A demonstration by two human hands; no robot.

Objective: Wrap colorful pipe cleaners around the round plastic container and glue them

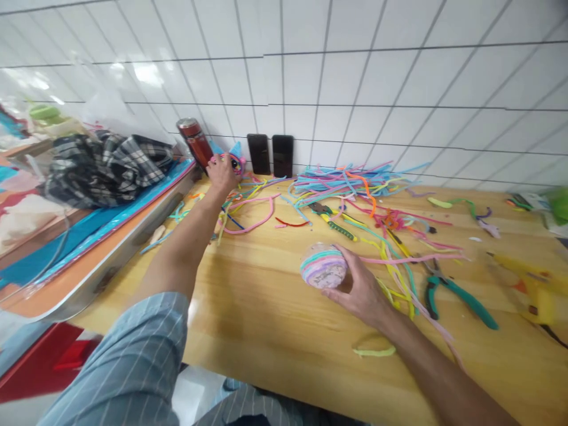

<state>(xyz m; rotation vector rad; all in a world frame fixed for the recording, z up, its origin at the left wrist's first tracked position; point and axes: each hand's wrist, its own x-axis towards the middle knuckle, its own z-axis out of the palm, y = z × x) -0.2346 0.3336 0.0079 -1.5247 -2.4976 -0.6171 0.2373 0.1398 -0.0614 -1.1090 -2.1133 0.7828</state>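
My right hand (pixel 359 290) is wrapped round the right side of a small clear ball (pixel 323 267) banded with teal, pink and lilac pipe cleaners, just at the tabletop. A pink strand stretches off to the right from behind that hand. At the back left, my left hand (pixel 222 173) reaches out with its fingers curled on a pink pipe-cleaner figure (pixel 239 163) that has blue pointed ears. The hand covers much of the figure. A red-brown thermos (pixel 195 142) leans just left of it.
Two black phones (pixel 283 155) lean on the tiled wall. Blue and pink pipe cleaners (pixel 350 180) are heaped behind the ball. Green-handled pliers (pixel 332 222), teal-handled pliers (pixel 465 299) and a yellow glue gun (pixel 528 281) lie rightward. A plaid cloth (pixel 110 168) is piled on the left.
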